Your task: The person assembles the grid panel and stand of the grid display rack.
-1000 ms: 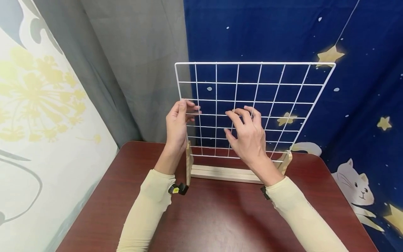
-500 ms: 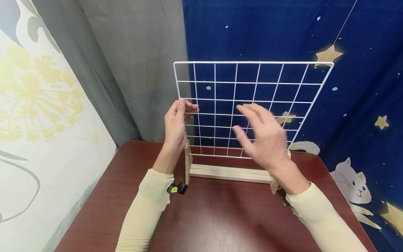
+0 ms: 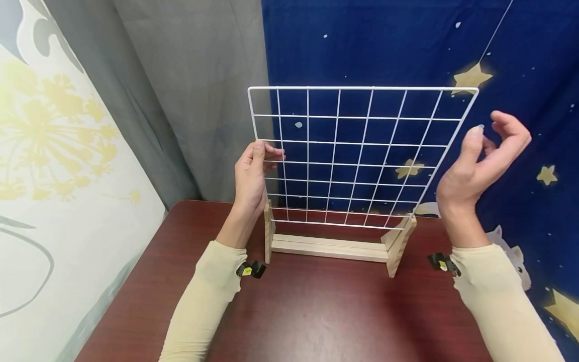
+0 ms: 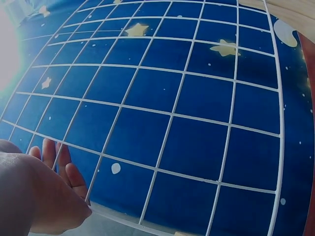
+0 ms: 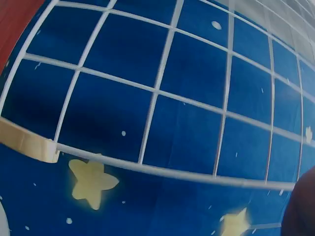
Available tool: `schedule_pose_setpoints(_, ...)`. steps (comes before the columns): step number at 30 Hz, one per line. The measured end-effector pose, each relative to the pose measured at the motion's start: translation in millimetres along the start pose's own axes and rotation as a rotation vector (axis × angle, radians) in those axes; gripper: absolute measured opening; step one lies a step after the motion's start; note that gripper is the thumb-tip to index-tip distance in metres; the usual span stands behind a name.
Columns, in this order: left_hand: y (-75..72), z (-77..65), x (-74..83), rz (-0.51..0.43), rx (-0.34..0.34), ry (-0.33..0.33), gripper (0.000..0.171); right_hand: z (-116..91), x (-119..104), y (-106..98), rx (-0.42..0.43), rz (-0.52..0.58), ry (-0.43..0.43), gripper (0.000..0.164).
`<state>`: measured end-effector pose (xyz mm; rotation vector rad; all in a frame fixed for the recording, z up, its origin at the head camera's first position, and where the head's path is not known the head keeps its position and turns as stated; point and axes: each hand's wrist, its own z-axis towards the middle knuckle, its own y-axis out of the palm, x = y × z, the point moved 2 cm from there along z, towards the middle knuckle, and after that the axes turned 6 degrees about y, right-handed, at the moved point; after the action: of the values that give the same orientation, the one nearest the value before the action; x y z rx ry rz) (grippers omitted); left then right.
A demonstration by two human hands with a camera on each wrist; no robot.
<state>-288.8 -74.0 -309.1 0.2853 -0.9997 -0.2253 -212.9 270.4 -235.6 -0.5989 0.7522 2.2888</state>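
A white wire grid panel stands upright in a pale wooden stand on the table. My left hand grips the panel's left edge, thumb in front and fingers reaching behind the wires. The left wrist view shows that hand at the lower left, its fingertips showing past the wires. Just outside the panel's right edge, my right hand is raised with loosely bent fingers and holds nothing. Only a dark sliver of the right hand appears in the right wrist view.
The dark red table reaches toward me in front of the stand. Behind it hang a grey curtain and a blue curtain printed with stars. A white patterned surface lies along the left side.
My right hand has moved from the middle of the grid out past its right edge, turning as it went. The left hand has stayed on the left edge.
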Motion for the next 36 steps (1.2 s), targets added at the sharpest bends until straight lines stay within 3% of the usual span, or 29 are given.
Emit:
schedule_pose_setpoints(6, -1.6, -0.1, 2.3, 0.008, -0.001, 0.003, 0.029, 14, 33, -4, -0.201, 0.110, 0.239, 0.026)
schedule_pose_setpoints(10, -5.6, 0.2, 3.6, 0.029, 0.005, 0.007, 0.029, 9, 44, -1, -0.307, 0.281, 0.424, 0.037)
schedule_pose_setpoints(12, -7.6, 0.4, 3.8, 0.035, 0.006, 0.006, 0.029, 6, 47, 1, -0.353, 0.373, 0.447, 0.040)
schedule_pose_setpoints(15, -9.5, 0.1, 4.1, 0.031, 0.003, 0.000, 0.029, 1, 48, 5, -0.410, 0.441, 0.430, 0.035)
schedule_pose_setpoints(20, -11.8, -2.4, 5.0, 0.035, 0.000, -0.003, 0.028, -5, 48, 9, -0.428, 0.389, 0.331, 0.028)
schedule_pose_setpoints(29, -10.6, -5.1, 0.9, 0.059, -0.019, -0.013, 0.028, -9, 48, 7, -0.404, 0.394, 0.425, 0.030)
schedule_pose_setpoints(36, -9.9, -7.3, -2.1, 0.068, -0.021, -0.025, 0.029, -11, 57, 2, -0.414, 0.373, 0.393, 0.029)
